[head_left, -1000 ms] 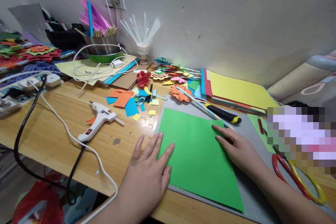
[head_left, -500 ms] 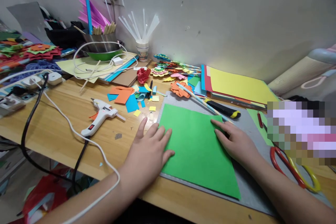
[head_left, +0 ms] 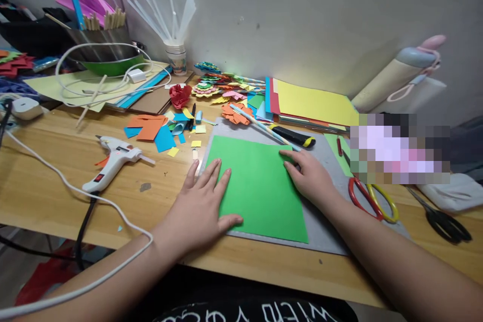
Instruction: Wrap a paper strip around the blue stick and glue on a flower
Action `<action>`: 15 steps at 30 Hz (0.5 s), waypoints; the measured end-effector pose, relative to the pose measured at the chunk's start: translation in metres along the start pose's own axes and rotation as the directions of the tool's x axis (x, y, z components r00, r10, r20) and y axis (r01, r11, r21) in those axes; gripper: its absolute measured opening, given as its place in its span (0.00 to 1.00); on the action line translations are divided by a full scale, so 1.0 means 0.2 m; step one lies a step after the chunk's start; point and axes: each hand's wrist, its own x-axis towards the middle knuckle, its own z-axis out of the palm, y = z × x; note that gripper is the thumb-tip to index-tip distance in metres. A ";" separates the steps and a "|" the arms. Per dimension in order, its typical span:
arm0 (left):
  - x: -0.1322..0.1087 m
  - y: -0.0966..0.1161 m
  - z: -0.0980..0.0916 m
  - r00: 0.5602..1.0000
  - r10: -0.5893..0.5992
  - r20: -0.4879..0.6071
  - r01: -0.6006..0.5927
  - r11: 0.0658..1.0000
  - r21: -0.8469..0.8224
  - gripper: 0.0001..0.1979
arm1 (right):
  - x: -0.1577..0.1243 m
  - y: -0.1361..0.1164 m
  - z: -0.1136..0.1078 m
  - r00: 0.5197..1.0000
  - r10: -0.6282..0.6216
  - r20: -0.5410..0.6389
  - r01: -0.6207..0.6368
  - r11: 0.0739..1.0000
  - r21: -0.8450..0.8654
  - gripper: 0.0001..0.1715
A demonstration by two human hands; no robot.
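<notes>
A square green sheet of paper (head_left: 256,186) lies flat on a grey mat (head_left: 320,229). My left hand (head_left: 202,201) rests over the sheet's left edge, fingers and thumb spread. At the far right corner, my right hand (head_left: 311,176) touches the paper with its index finger stretched out and its thumb apart; the other fingers are partly hidden below. Just beyond the sheet lie a black and yellow utility knife (head_left: 292,136) and an orange paper flower (head_left: 237,113) with a striped stick. Red and yellow handled scissors (head_left: 372,201) are right of my right forearm.
A white glue gun (head_left: 113,161) lies at left, and a white cable (head_left: 101,201) crosses my left forearm. Paper scraps (head_left: 151,128) are scattered behind it. A cup of glue sticks (head_left: 175,58) and yellow paper (head_left: 317,103) stand near the wall. Black scissors (head_left: 445,221) lie far right.
The view has shifted right, showing black scissors at the right. My left fingers have spread wider on the green paper, which looks turned slightly. My right hand stays at its far corner.
</notes>
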 end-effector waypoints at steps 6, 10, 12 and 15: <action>0.00 0.00 0.00 0.999 -0.034 0.015 0.034 0.999 -0.006 0.46 | 0.02 0.05 0.03 0.996 0.053 -0.066 -0.042 0.987 0.157 0.18; 0.02 0.01 -0.01 0.999 -0.032 0.035 0.031 0.999 0.023 0.46 | 0.03 0.04 0.02 0.996 0.058 -0.066 -0.046 0.983 0.179 0.18; 0.03 0.01 -0.01 0.999 -0.035 0.036 0.034 0.999 0.022 0.46 | 0.03 0.03 0.02 0.997 0.053 -0.060 -0.042 0.983 0.180 0.18; 0.02 0.00 0.00 0.999 -0.033 0.027 0.032 0.999 0.018 0.45 | 0.03 0.03 0.01 0.998 0.046 -0.053 -0.036 0.984 0.177 0.18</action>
